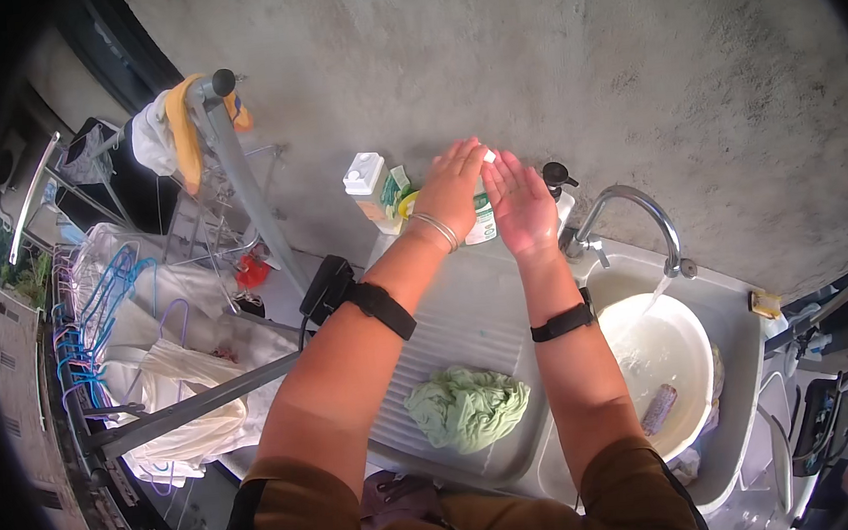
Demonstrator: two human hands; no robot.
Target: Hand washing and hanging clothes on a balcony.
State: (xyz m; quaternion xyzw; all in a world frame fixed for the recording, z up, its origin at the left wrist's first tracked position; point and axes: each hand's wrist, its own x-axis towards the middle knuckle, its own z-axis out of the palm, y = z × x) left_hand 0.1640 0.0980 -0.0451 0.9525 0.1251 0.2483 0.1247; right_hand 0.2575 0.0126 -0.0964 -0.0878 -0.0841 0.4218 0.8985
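Note:
Both my hands reach forward above the far edge of the washboard sink. My left hand (455,191), with bangles at the wrist, is palm down, its fingertips near a small white cap (489,156); whether it grips the cap I cannot tell. Beside it my right hand (521,201) is turned palm up, its skin wet and fingers extended. A white container with a green label (480,225) stands partly hidden behind the hands. On the ribbed washboard (465,314) lies a crumpled light green cloth (468,409). Water runs from the chrome faucet (624,193) into a white basin (641,322).
A white jug (367,183) stands left of the hands, a black pump bottle (558,177) right of them. A brush-like object (659,409) lies in the basin. Yellow soap (765,304) sits at the sink's right corner. A metal rack (237,167) and hangers (108,290) fill the left.

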